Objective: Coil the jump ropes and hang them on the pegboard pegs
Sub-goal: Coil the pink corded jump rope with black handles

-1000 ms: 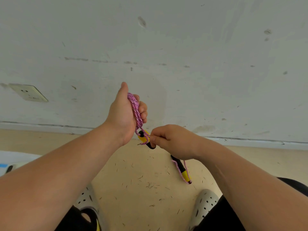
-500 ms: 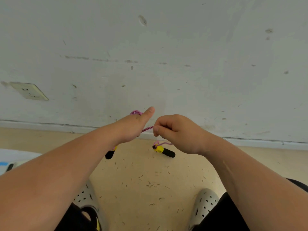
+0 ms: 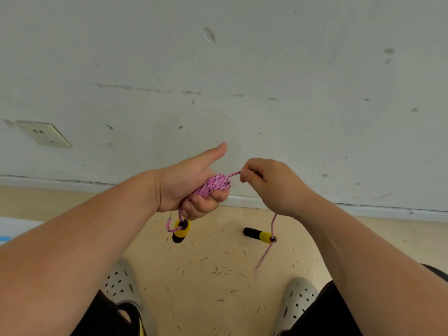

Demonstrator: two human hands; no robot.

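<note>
A pink jump rope (image 3: 213, 185) with black flecks is bundled in loops inside my left hand (image 3: 191, 187), which is closed around it with the thumb stuck out. My right hand (image 3: 271, 185) pinches a strand running taut from the bundle. One yellow-and-black handle (image 3: 181, 231) dangles just under my left hand. The other handle (image 3: 259, 235) hangs on the rope below my right hand, with a loose pink tail trailing down from it. No pegboard is in view.
A scuffed white wall (image 3: 242, 81) with a baseboard stands close in front. A wall socket (image 3: 44, 133) is at the left. The beige floor (image 3: 218, 275) is littered with small dark bits. My two perforated grey shoes (image 3: 297, 301) show at the bottom.
My left hand has turned so the coiled bundle shows in its palm. My right hand has pulled the strand out to the right, and its handle has swung from middle to right.
</note>
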